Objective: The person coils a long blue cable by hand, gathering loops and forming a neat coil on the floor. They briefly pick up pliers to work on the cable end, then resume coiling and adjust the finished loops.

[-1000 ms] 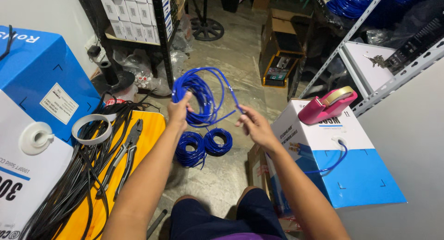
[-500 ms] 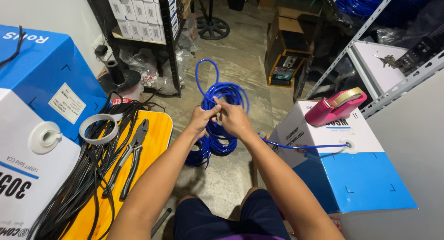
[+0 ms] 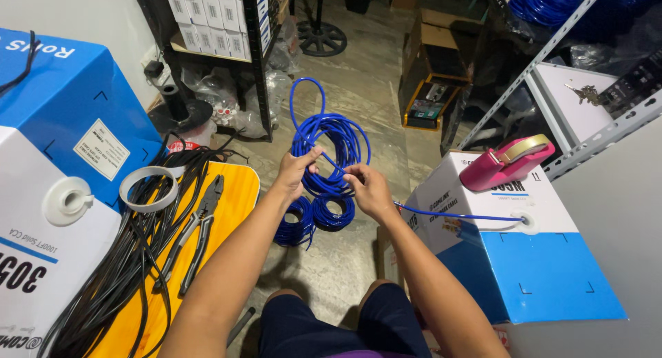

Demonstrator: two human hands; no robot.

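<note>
My left hand (image 3: pixel 296 170) grips a coil of blue cable (image 3: pixel 334 138) held up in front of me, with one loop standing above it. My right hand (image 3: pixel 367 187) pinches the same cable just beside the coil. From that hand the blue strand runs right into the hole of a blue and white cable box (image 3: pixel 524 258). Two small finished blue coils (image 3: pixel 316 216) lie on the floor below my hands.
A yellow stool top (image 3: pixel 227 192) at left carries black cables (image 3: pixel 124 275), pliers (image 3: pixel 196 230) and a tape roll (image 3: pixel 148 189). A pink tape dispenser (image 3: pixel 507 161) sits on the right box. A second large blue and white box (image 3: pixel 48 165) stands left; metal shelving (image 3: pixel 586 61) right.
My hands came together from apart, gathering the cable into a tighter coil. The coil now hangs lower and closer, with a loop rising above it.
</note>
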